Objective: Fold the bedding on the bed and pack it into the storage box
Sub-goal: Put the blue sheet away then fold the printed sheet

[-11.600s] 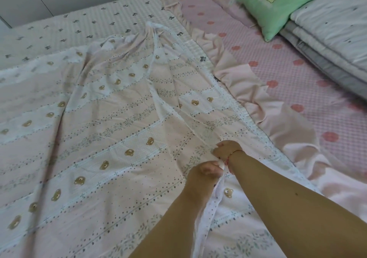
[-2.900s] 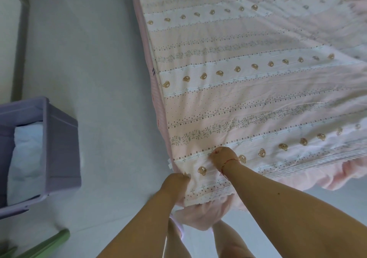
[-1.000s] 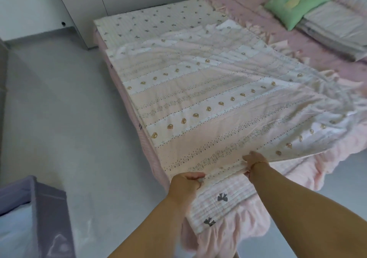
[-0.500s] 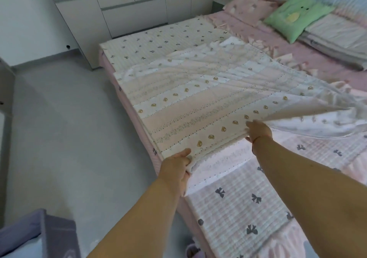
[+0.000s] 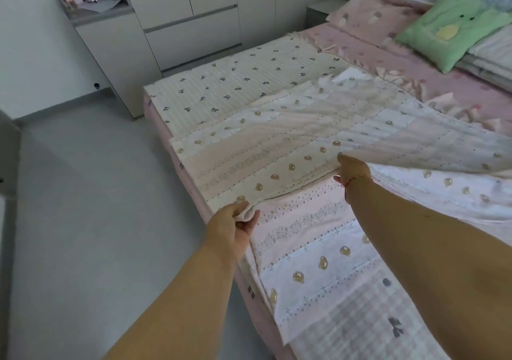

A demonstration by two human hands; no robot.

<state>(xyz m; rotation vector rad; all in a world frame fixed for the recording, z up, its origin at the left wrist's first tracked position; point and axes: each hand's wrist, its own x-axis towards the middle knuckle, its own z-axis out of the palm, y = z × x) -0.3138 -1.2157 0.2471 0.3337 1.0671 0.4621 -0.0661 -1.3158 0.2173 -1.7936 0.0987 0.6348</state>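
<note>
A thin pink and white striped blanket with small bear prints (image 5: 291, 149) lies across the bed, its near end lifted and carried over the rest of it. My left hand (image 5: 232, 226) grips the lifted corner at the bed's left edge. My right hand (image 5: 352, 170) grips the same lifted edge further right. A lower layer of the blanket (image 5: 318, 238) lies flat below my hands. The storage box is out of view.
A quilted mattress pad with dark bow prints (image 5: 235, 82) covers the bed. A green pillow (image 5: 454, 24) and folded bedding (image 5: 493, 55) lie at the head. White cabinets (image 5: 194, 19) stand behind the bed. Grey floor (image 5: 83, 207) runs along the left.
Both hands have carried the blanket's near edge further up the bed, folding it over itself. The view has risen, and the purple box has left the frame.
</note>
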